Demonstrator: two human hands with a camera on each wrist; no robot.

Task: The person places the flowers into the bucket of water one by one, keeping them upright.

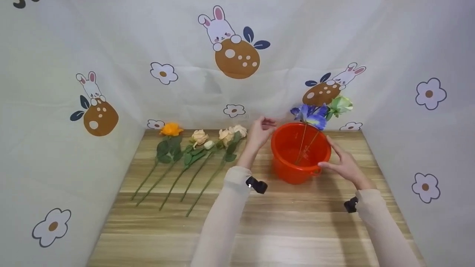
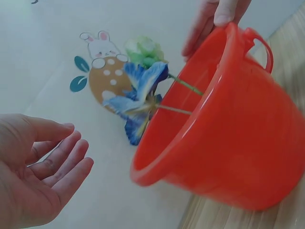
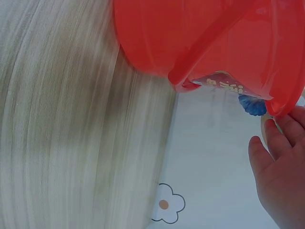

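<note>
A red plastic bucket [image 1: 276, 163] stands on the wooden table. In it lean a blue-violet artificial flower [image 1: 313, 116] and a pale green one [image 1: 340, 105], their stems inside and their heads above the far rim. My right hand [image 1: 345, 167] rests against the bucket's right rim with thumb and fingers spread; in the right wrist view its fingers [image 3: 279, 138] are fairly straight at the edge. On the bucket's left, my left hand [image 1: 259, 131] is apart from it, fingers loosely bent and holding nothing. The left wrist view shows a gap between this hand [image 2: 43, 176] and the rim.
Left of the bucket lie several artificial flowers in a row: an orange one [image 1: 171, 129], peach ones [image 1: 199, 137] and a small whitish one [image 1: 209, 145], green stems toward me. Behind them rises a cloth backdrop [image 1: 185, 37] with rabbit prints, folding forward along both table sides.
</note>
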